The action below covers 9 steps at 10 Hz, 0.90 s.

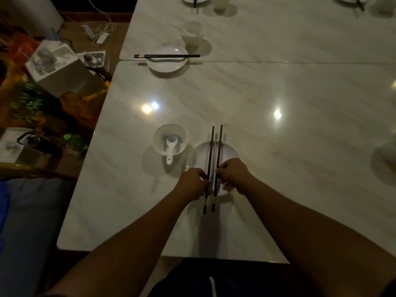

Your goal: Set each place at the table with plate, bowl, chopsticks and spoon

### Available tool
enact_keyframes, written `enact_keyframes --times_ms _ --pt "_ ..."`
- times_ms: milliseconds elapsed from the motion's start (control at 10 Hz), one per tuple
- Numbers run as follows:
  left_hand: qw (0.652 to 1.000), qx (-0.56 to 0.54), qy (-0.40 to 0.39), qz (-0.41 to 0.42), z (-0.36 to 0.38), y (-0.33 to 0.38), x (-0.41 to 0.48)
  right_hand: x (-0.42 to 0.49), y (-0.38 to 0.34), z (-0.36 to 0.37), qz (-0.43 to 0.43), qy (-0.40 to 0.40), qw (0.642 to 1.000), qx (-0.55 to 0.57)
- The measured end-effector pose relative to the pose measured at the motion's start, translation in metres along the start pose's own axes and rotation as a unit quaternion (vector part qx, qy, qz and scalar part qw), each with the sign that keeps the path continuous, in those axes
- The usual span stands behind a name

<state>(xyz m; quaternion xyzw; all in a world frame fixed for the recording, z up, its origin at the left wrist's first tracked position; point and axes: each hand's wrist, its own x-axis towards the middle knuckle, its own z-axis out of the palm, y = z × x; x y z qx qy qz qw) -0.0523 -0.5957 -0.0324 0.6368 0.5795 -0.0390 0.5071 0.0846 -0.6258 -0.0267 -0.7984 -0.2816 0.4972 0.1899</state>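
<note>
Head view, dim light, glare spots on the desk.

- Left grip: fingers curled, pinching the left chopstick about a third of the way up from its butt end.
- Right grip: fingers curled, pinching the right chopstick at about the same height. One stick per grip.
- The two sticks run nearly parallel with a narrow gap between them. Tips point toward the far edge and butts toward the near edge.
- Both sticks cross the plate, which sits near the near edge of the desk, toward its left side. The tips pass beyond the far rim and the butts overhang the near rim. I cannot tell whether they bear on the rim or are held just above it.
- Bowl: just left of the plate and a little farther from me, upright. A white spoon lies in it, its handle over the near rim.

Other settings:
- Along the left edge, farther up, a second plate has a chopstick pair laid crosswise on it. A second bowl stands just behind it.
- More dishes are cut off at the far edge, and one blurred white dish at the right edge.

Off the desk to the left, boxes and a power strip are on the floor.
</note>
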Motion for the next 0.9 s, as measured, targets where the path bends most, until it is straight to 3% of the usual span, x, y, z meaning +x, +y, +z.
enact_keyframes --times_ms 600,900 --pt "0.998 0.002 -0.014 0.061 0.006 -0.003 0.007 -0.008 -0.001 0.011 -0.028 0.026 0.999 -0.011" --pt "0.989 0.041 0.089 0.108 -0.009 0.011 -0.031 -0.036 0.017 -0.014 -0.089 0.094 0.991 -0.030"
